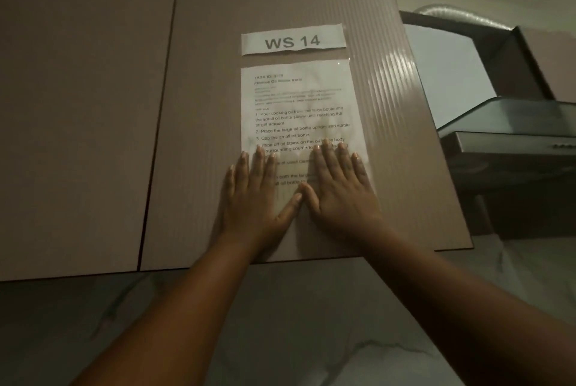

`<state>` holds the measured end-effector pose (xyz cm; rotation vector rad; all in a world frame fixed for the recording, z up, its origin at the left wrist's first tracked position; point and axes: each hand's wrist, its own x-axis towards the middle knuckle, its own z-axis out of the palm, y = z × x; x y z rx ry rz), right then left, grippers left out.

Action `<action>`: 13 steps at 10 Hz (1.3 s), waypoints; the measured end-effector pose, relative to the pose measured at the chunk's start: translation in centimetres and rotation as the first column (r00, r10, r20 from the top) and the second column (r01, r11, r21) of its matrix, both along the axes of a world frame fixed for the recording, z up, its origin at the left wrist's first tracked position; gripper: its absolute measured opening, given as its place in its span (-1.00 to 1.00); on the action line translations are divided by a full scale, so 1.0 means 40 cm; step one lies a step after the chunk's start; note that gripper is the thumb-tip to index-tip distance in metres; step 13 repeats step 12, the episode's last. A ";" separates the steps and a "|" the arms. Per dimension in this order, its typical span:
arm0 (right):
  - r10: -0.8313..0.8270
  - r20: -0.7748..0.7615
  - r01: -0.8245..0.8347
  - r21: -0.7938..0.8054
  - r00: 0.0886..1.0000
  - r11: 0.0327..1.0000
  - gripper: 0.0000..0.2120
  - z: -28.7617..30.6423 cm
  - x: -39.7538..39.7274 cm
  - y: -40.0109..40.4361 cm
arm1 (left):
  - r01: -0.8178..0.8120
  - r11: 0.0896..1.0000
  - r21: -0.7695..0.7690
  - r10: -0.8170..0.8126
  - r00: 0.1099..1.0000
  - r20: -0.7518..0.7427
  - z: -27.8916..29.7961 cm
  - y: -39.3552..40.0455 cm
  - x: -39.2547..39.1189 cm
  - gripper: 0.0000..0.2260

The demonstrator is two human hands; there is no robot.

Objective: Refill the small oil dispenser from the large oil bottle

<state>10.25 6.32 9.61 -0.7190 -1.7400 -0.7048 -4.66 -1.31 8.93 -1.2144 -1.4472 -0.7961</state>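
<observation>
Fingers of the left hand (254, 190) and right hand (338, 186) lie straight and spread, pressed flat on the instruction sheet (297, 105), thumbs nearly touching. Neither oil bottle nor dispenser is in view. Pouring hasn't begun; next means finding both.

Cardboard panel (93, 105) bearing "WS 14" label (293, 41), instruction sheet (296, 111); perhaps range hood (511, 126) right.

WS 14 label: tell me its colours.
White WS 14 label with dark grey lettering, on brown cardboard; head view.
</observation>
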 end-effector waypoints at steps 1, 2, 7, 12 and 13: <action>0.030 0.003 -0.030 0.002 1.000 1.000 -0.34 -0.004 -0.023 0.048 | -0.044 0.999 0.030 0.045 0.999 -0.027 0.000 0.037 -0.019 -0.24; 0.055 -0.003 -0.055 0.003 0.998 0.998 -0.32 -0.001 -0.054 0.103 | -0.072 0.995 0.063 0.075 0.996 -0.050 -0.007 0.070 -0.040 -0.27; 0.181 -0.059 -0.178 0.040 0.982 0.983 -0.28 -0.012 -0.117 0.196 | -0.184 0.982 0.034 0.186 0.980 -0.071 -0.009 0.124 -0.071 -0.27; 0.194 0.145 -0.157 -0.232 0.970 0.960 -0.27 -0.016 -0.067 0.140 | -0.331 0.904 -0.269 0.359 0.931 0.061 -0.019 0.058 0.021 -0.27; 0.194 0.145 -0.157 -0.232 0.970 0.960 -0.27 -0.016 -0.067 0.140 | -0.331 0.904 -0.269 0.359 0.931 0.061 -0.019 0.058 0.021 -0.27</action>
